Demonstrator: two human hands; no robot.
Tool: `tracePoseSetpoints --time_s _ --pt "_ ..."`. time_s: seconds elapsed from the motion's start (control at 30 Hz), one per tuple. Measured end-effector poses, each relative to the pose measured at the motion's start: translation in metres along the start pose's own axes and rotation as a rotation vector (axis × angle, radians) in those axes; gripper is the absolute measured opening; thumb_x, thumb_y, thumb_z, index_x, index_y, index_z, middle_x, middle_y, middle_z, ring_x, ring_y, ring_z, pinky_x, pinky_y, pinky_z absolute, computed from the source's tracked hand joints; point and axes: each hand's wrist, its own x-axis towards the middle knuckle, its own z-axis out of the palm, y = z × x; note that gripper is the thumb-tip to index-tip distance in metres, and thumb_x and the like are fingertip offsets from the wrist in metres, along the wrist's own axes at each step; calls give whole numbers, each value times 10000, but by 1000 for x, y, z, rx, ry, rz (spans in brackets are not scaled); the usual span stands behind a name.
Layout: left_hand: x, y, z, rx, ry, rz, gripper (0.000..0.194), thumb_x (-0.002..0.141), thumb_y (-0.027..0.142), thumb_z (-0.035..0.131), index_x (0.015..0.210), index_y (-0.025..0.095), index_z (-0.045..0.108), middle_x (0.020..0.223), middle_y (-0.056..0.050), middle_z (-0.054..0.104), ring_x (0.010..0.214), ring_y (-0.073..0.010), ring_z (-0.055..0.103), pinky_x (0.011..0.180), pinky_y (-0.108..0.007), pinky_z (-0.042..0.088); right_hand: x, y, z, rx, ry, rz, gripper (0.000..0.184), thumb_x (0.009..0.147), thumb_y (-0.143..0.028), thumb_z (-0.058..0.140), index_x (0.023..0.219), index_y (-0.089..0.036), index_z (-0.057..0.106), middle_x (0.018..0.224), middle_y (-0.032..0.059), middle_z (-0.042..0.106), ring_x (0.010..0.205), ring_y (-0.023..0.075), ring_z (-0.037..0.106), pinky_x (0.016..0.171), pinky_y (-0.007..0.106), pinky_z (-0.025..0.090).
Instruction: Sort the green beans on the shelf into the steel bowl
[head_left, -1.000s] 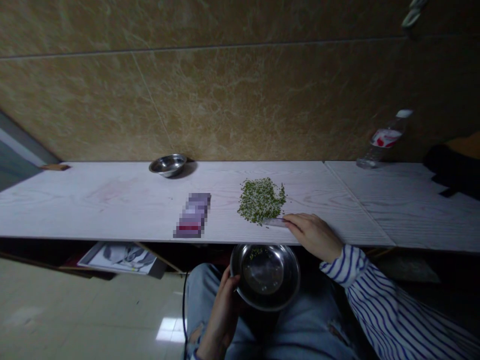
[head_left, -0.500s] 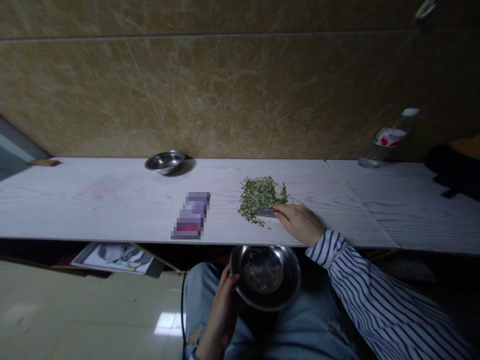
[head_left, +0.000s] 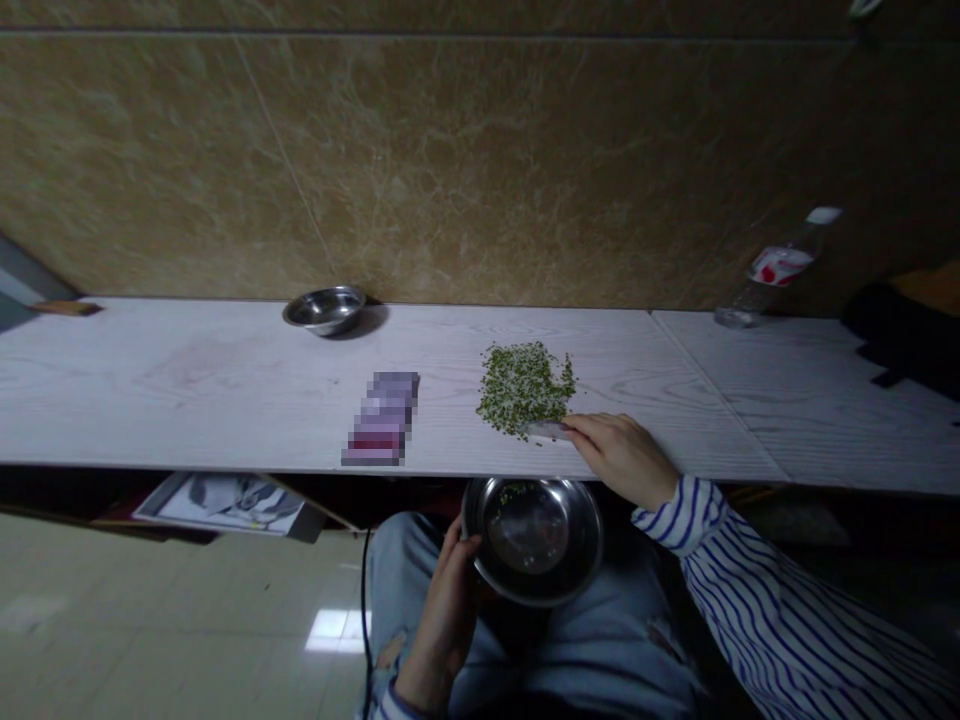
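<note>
So your right hand [head_left: 626, 460] is pinching the end of that flat tool [head_left: 547, 430], fingers close together, with the blade at the near edge of the green-and-white bits [head_left: 525, 385]. The bits lie in a loose patch on the white counter [head_left: 225, 430], and a few more sit in the big metal bowl [head_left: 585, 540]. I'd hold the blade low and nearly flat and go easy on the pressure, because stuff that small probably skips sideways if you rush. Short, gentle strokes with small amounts, imo. Watch the straggly right side too, it looks easy to scatter.

Your left hand [head_left: 446, 600] grips the bowl's left side, thumb at the rim; can't tell what the fingers underneath are doing. The bowl is by the counter's front edge, so a level, steady hold matters, since any gap there could lose bits to your lap.
</note>
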Motion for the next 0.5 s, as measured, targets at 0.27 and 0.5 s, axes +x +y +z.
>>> tracePoseSetpoints --time_s 0.27,0.5 --pt "-5 0 6 -40 -25 11 651 792 303 674 1413 242 488 1345 -120 623 1193 -319 591 754 -329 527 -12 3 0 -1 79 -14 257 984 -204 499 1119 -180 717 1095 92 776 990 245 722 875 380 533" --pt "-4 2 10 -66 -36 13 623 800 298 681 1395 238 506 1273 -121 655 1149 -312 615 739 -329 523 -28 19 -3 -23 124 57 238 981 -220 496 1068 -189 715 1019 83 786 919 243 737 830 367 546"
